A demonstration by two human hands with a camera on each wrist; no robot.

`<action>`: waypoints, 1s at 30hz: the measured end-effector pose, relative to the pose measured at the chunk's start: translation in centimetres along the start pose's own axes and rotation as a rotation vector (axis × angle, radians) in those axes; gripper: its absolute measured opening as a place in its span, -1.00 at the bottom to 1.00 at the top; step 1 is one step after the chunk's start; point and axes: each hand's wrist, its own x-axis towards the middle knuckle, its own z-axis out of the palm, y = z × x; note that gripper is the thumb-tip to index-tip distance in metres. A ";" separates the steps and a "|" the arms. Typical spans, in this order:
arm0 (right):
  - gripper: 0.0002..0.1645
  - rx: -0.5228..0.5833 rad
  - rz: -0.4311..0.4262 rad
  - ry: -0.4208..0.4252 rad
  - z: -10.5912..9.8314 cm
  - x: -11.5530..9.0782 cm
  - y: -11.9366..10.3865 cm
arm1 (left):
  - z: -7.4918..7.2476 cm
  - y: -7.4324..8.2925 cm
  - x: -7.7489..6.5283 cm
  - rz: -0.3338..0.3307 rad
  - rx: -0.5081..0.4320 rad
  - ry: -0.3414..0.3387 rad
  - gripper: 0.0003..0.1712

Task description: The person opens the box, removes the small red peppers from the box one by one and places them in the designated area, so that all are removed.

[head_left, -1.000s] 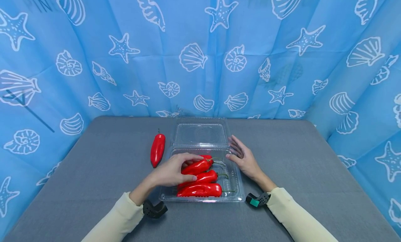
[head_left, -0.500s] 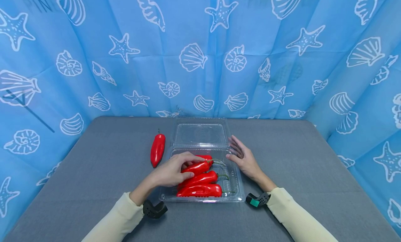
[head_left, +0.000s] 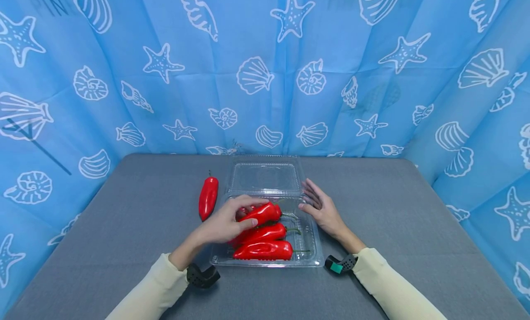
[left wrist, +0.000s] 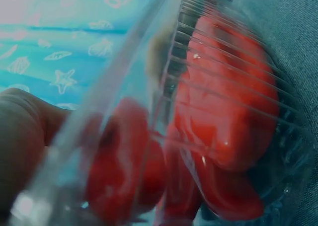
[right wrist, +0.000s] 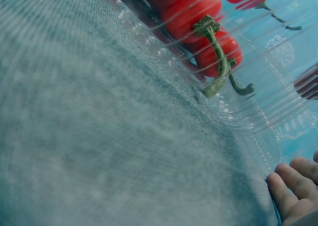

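A clear plastic clamshell container [head_left: 248, 263] holds several long red peppers with green stems. Inside it, my left hand [head_left: 227, 222] grips one red pepper [head_left: 265, 213], thumb on the near side and fingers over the far side. Nearer to me lie a middle red pepper [head_left: 265, 234] and a front red pepper [head_left: 265, 251], stems pointing right. Through the wall, the left wrist view shows blurred peppers [left wrist: 228, 97]. My right hand [head_left: 325, 212] stays at the container's right edge, fingers loosely extended and holding nothing. The right wrist view catches its fingers low at the right.
The container's lid [head_left: 265, 176] is folded back on the grey table [head_left: 372, 195]. Another red pepper [head_left: 208, 198] lies left of the container. A blue shell-patterned curtain [head_left: 265, 113] hangs behind the table.
My left hand has lifted slightly, and the pepper in it has risen and tilted. The two nearer peppers have shifted a little. My right hand has not moved.
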 end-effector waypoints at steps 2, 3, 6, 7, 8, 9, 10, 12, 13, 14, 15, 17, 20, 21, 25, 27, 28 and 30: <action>-0.06 -0.003 -0.001 -0.002 0.0 0.0 0.0 | -0.1 0.0 0.0 0.013 -0.031 0.014 -0.34; -0.06 -0.005 -0.001 -0.002 0.0 0.0 0.0 | -0.2 0.0 0.0 0.018 -0.047 0.021 -0.34; -0.06 -0.001 -0.001 -0.001 0.0 0.0 0.0 | -0.5 0.1 0.0 0.024 -0.080 0.047 -0.33; -0.06 0.002 -0.002 -0.001 0.0 0.0 0.0 | -0.7 0.1 0.0 0.024 -0.088 0.056 -0.33; -0.06 0.003 -0.003 -0.001 0.0 0.0 0.0 | -0.8 0.1 0.0 0.025 -0.096 0.064 -0.33; -0.06 0.005 -0.003 -0.001 0.0 0.1 0.0 | -1.0 0.2 0.0 0.025 -0.103 0.074 -0.33; -0.06 0.007 -0.004 -0.001 0.0 0.1 0.0 | -1.2 0.2 0.0 0.025 -0.108 0.083 -0.34; -0.06 0.007 -0.002 -0.002 0.0 0.1 0.0 | -1.7 0.3 -0.1 0.024 -0.127 0.099 -0.34; -0.06 0.006 -0.001 -0.003 0.0 0.1 0.0 | -2.0 0.3 -0.2 0.021 -0.142 0.109 -0.34; -0.06 0.004 0.001 -0.003 0.0 0.1 0.0 | -2.3 0.4 -0.3 0.019 -0.154 0.119 -0.33; -0.06 0.001 0.001 -0.004 0.0 0.0 0.0 | -2.6 0.3 -0.3 0.017 -0.163 0.132 -0.33; -0.06 -0.004 0.003 -0.003 0.0 0.0 0.0 | -3.3 0.3 -0.4 0.013 -0.169 0.169 -0.32; -0.06 -0.004 0.004 -0.002 0.1 0.0 0.0 | -4.4 0.2 -0.6 -0.014 -0.153 0.244 -0.31; -0.06 -0.003 0.003 -0.002 0.1 0.0 0.0 | -4.8 0.1 -0.7 -0.028 -0.142 0.276 -0.31; -0.06 0.004 -0.001 -0.003 0.0 0.0 0.0 | -6.2 -0.8 -1.0 -0.069 -0.158 0.393 -0.33; -0.06 0.005 -0.002 -0.003 0.0 0.0 0.0 | -6.8 -1.4 -1.1 -0.082 -0.179 0.447 -0.33; -0.06 0.005 -0.002 -0.004 0.0 0.0 0.0 | -7.1 -1.7 -1.2 -0.087 -0.191 0.471 -0.33; -0.06 0.003 -0.001 -0.004 0.0 0.0 0.0 | -7.6 -2.2 -1.4 -0.109 -0.203 0.516 -0.32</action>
